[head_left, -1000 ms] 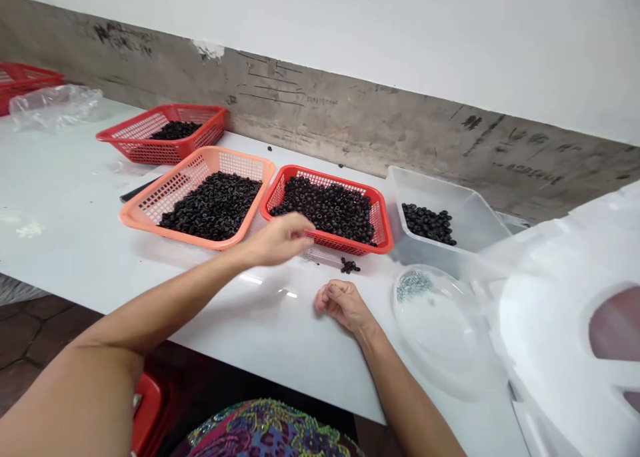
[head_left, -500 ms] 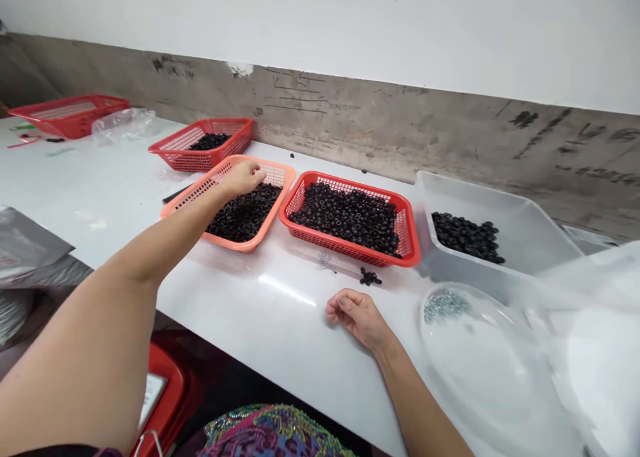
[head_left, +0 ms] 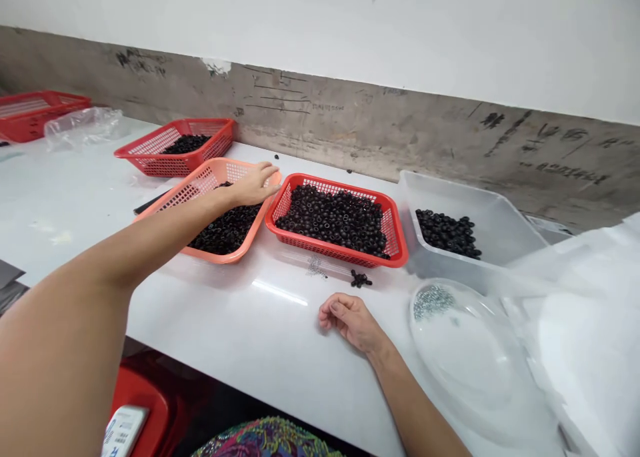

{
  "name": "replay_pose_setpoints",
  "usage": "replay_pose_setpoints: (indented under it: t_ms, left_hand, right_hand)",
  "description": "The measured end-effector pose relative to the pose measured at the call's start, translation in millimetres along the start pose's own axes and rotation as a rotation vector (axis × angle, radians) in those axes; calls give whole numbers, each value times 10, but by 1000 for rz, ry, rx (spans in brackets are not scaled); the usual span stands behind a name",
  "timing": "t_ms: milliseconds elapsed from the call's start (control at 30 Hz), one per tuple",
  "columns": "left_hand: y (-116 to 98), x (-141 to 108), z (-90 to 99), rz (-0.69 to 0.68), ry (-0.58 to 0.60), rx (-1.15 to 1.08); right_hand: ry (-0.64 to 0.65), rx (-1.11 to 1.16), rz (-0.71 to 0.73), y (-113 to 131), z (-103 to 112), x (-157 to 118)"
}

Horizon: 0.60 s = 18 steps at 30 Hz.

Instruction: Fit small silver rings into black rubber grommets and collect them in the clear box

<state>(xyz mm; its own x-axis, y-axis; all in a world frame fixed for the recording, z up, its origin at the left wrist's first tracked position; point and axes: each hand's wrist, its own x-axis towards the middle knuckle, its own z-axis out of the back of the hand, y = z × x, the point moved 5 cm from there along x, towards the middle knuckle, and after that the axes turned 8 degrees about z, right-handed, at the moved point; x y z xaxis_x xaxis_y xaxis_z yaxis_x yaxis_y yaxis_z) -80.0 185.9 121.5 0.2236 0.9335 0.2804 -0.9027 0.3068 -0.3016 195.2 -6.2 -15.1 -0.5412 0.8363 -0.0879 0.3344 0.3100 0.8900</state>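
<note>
Left hand (head_left: 255, 185) open, fingers extended, resting at the rim of an orange mesh basket (head_left: 223, 172) holding black rings (head_left: 227, 229), right hand (head_left: 350, 322) loosely curled on the white table (head_left: 200, 324), any held item undeterminable, loose black rings cluster (head_left: 361, 279) near it, below a red mesh basket (head_left: 335, 260)

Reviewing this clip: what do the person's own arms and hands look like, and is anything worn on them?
The left hand and right hand are bare, without gloves or visible rings. The left arm and right arm show no sleeve, watch or bracelet. A multicoloured patterned garment with glittery detail shows at the bottom of the view.
</note>
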Motion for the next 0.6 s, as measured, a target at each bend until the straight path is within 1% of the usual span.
replay_pose_setpoints:
  t_ms: [67, 100, 133, 167, 233, 300, 367, 433, 600]
  left_hand:
    - [-381, 144, -157, -128, 132, -60]
    - [-560, 185, -288, -173, 234, -90]
    - [-708, 209, -439, -182, 337, -110]
    - [-812, 222, -591, -146, 414, -125]
    - [-930, 214, -873, -49, 514, -148]
    - [-967, 193, -1066, 4, 518, -156]
    - [-967, 171, -1176, -12, 504, -98]
    - [-959, 155, -1217, -56, 500, -22]
    - [-992, 147, -1196, -121, 487, 80]
  right_hand:
    - [-1, 5, -3, -2, 1, -2]
    - [-3, 4, -2, -1, 0, -7]
    - [-5, 1, 0, 2, -1, -15]
    - [-10, -2, 3, 6, -3, -23]
    - [-15, -5, 7, 11, -6, -39]
    - [-14, 2, 2, 6, -8, -46]
    - [-7, 9, -7, -5, -9, -44]
    - [3, 8, -16, -15, -11, -36]
    - [17, -6, -24, -11, -26, -29]
